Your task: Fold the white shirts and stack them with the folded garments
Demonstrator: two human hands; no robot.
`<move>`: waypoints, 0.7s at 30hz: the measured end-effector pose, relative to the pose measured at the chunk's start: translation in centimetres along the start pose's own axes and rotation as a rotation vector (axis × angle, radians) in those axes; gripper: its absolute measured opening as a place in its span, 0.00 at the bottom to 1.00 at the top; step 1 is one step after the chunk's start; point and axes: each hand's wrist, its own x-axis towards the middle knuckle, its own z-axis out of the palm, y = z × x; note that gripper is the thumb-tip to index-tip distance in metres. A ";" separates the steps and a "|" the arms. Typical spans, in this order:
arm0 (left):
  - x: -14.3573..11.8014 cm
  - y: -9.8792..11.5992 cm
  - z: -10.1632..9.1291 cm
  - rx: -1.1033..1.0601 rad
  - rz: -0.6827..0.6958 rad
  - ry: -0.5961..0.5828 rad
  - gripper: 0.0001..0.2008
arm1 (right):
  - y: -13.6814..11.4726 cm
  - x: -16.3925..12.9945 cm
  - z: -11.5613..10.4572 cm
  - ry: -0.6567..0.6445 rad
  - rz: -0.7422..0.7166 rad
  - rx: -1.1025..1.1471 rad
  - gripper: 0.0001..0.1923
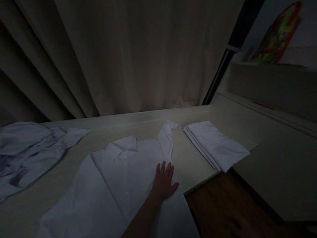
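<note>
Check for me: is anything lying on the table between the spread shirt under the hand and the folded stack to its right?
Nothing visible. The right hand lies flat on the shirt, and only bare table shows between it and the folded stack. The crumpled clothes lie far left.

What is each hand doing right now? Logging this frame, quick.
Left hand: not in view.
Right hand: open, lying flat on the shirt, holding nothing.
</note>
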 end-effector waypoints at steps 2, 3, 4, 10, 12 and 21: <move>-0.1 -0.2 0.0 -0.024 -0.001 -0.001 0.38 | -2.5 6.5 -1.5 0.030 -0.065 -0.002 0.19; -0.1 -0.2 -0.1 -0.035 0.000 -0.003 0.38 | -4.3 9.9 -2.0 0.062 -0.136 -0.011 0.21; -0.1 -0.3 -0.1 -0.049 -0.001 -0.006 0.38 | -6.5 13.2 -2.3 0.103 -0.204 -0.045 0.21; -0.3 -0.5 -0.3 -0.179 -0.015 -0.054 0.39 | -20.3 29.1 1.1 0.252 -0.317 -0.276 0.17; -0.4 -0.5 -0.2 -0.223 -0.033 -0.071 0.39 | -23.1 32.5 3.8 0.263 -0.323 -0.296 0.18; 0.3 -1.3 0.9 -0.307 -0.009 -0.197 0.41 | -23.3 39.1 10.1 0.349 -0.189 -0.147 0.10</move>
